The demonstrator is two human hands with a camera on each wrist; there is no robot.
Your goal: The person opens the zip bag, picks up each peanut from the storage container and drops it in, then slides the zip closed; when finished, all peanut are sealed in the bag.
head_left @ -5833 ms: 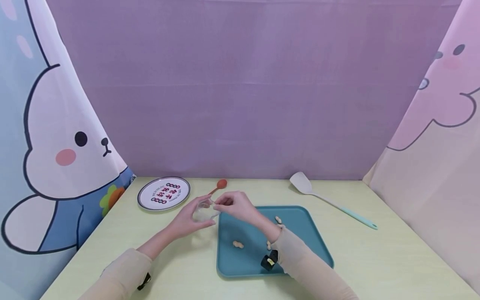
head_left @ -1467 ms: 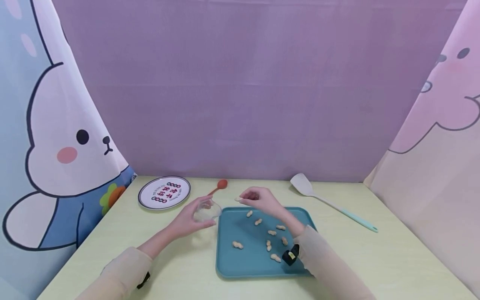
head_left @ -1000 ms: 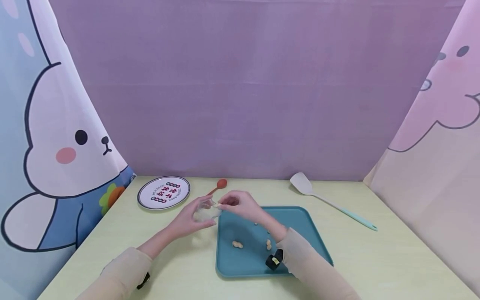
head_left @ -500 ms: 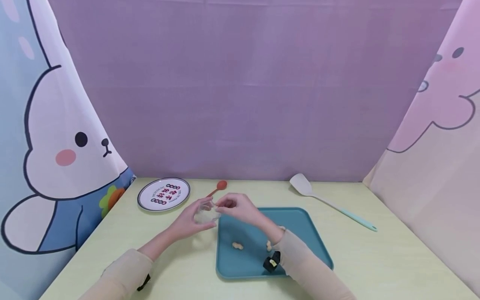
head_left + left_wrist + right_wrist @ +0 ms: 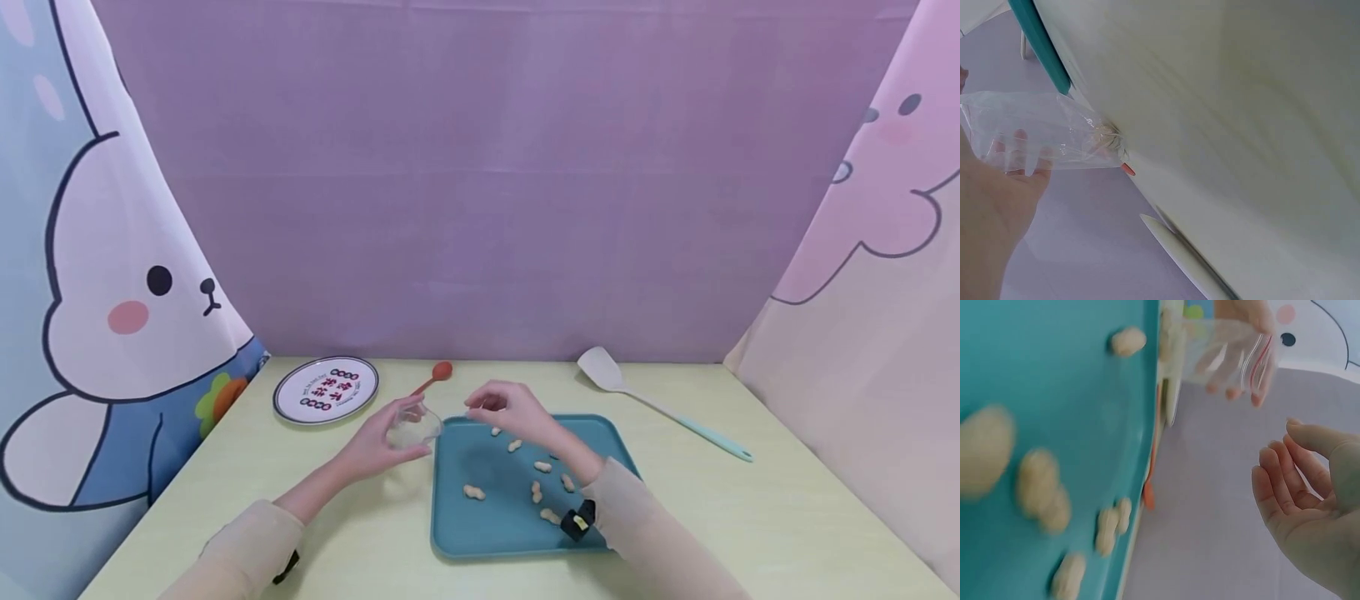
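Far left on my feed there's a backdrop with a big white bunny print [image 5: 135, 333]. Next comes a round plate [image 5: 326, 392] on the surface [image 5: 360, 533], white with a dark rim and red characters in the middle. Then I've got the left hand [image 5: 372, 437], fingers curled round a clear bag [image 5: 414, 429] near the tray's back left corner. The left wrist cam shows some tan stuff bunched at the bottom of it, too blurry for me to count, and the right wrist cam gives me a red line by its mouth. A red spoon [image 5: 442, 371] lies behind that hand, part of its handle hidden.

Moving right: blue-green tray [image 5: 487, 533] with at least eight peanuts [image 5: 474, 492] scattered on it. The right hand [image 5: 513, 410] is up over the tray's back edge, fingers loosely bent, thumb apart from them, nothing in its grip that I can spot. Last up, a spatula [image 5: 678, 418] lies slantwise on the surface, white head toward the purple backdrop [image 5: 487, 208], mint handle toward me.
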